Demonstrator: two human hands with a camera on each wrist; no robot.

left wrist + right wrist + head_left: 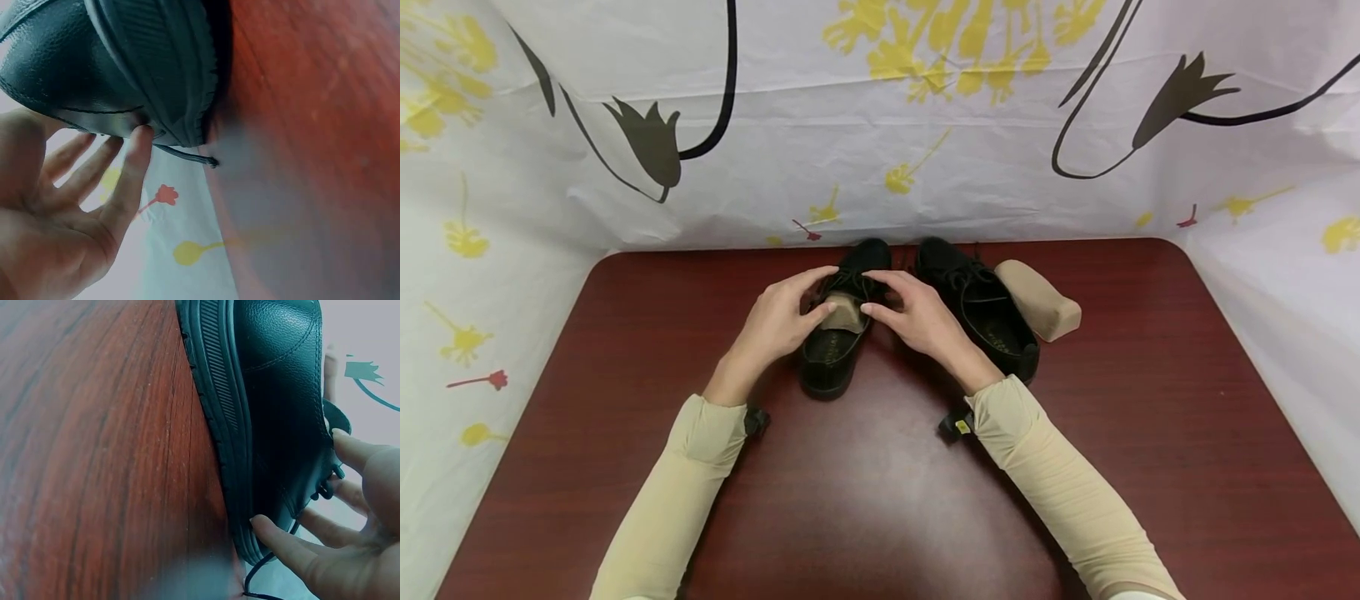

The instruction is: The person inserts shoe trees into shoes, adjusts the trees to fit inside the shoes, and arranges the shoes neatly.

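Note:
A black lace-up shoe [827, 371] lies on the table, toe toward the back. The blunt end of a beige shoe filler [844, 312] shows in its opening, the rest hidden inside the front. My left hand [778, 315] holds the shoe from the left, thumb by the opening and fingertips toward the laces. In the left wrist view its fingers [128, 178] touch the side of the upper. Opposite, my right hand [921, 315] holds the other side. In the right wrist view its thumb is at the collar and a fingertip [259, 524] touches low by the sole.
To the right stands the second black shoe [1026, 358], its opening showing the insole. Against its outer side lies another beige shoe filler [1037, 302]. A patterned white cloth [880, 208] hangs behind the dark red table [1150, 417] and along both sides.

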